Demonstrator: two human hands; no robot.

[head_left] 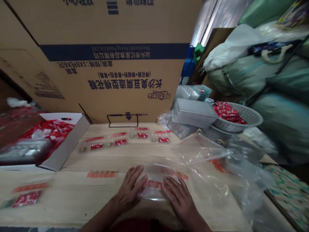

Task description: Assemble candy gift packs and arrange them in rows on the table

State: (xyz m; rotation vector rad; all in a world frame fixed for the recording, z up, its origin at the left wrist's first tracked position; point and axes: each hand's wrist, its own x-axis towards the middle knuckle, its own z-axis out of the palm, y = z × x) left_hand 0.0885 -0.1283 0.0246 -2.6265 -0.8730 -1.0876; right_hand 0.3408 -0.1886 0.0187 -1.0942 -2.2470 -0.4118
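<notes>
A clear plastic tray (152,194) with a row of small orange-red squares showing in it lies at the front middle of the table. My left hand (130,187) is at its left edge, thumb on the plastic and fingers stretched forward. On the opposite side my right hand (177,195) lies with its fingers over the tray's right edge. The two hands hold it between them. Just behind, another strip of orange squares (182,176) is partly covered. To the left lies a clear pack with an orange strip (101,174). Blur hides the finer details.
Several clear packs with red dotted sachets (120,142) line the back. A white box (70,138) of red pieces stands left, near a filled pack (27,198). At right are clear plastic film (212,183), stacked clear boxes (193,111) and a basket (253,117). A large carton (108,106) stands behind.
</notes>
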